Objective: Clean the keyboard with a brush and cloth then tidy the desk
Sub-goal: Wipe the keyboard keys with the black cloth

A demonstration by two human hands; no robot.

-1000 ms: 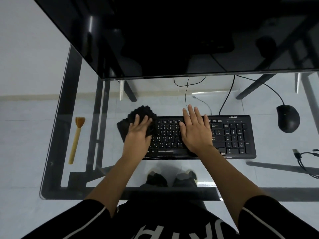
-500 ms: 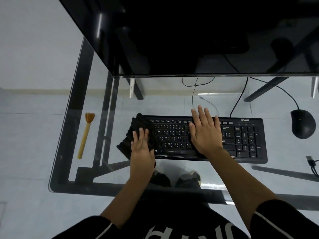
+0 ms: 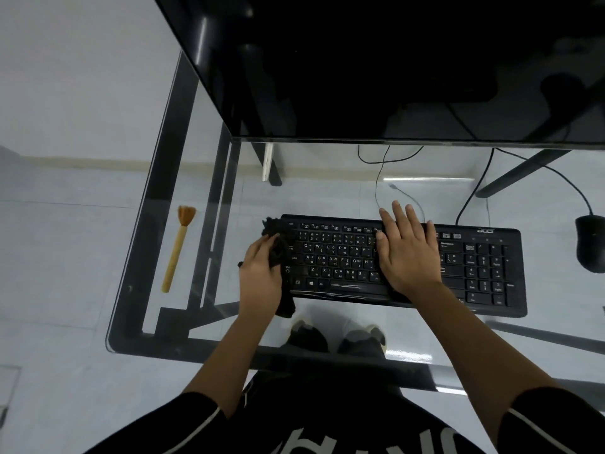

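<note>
A black keyboard [image 3: 474,267] lies on the glass desk [image 3: 196,322] in front of me. My left hand [image 3: 262,273] grips a bunched black cloth [image 3: 278,247] against the keyboard's left end. Part of the cloth hangs below my palm. My right hand [image 3: 406,253] lies flat with straight fingers on the middle keys. A wooden brush [image 3: 178,249] with orange-brown bristles rests on the glass near the desk's left edge, well apart from both hands.
A large dark monitor [image 3: 393,67] overhangs the back of the desk. A black mouse [image 3: 591,242] sits at the far right, its cable running behind the keyboard. Through the glass I see the black desk frame and my feet.
My left hand has pulled the cloth toward me down the keyboard's left end and bunched it into a grip. My right hand stays flat on the keys.
</note>
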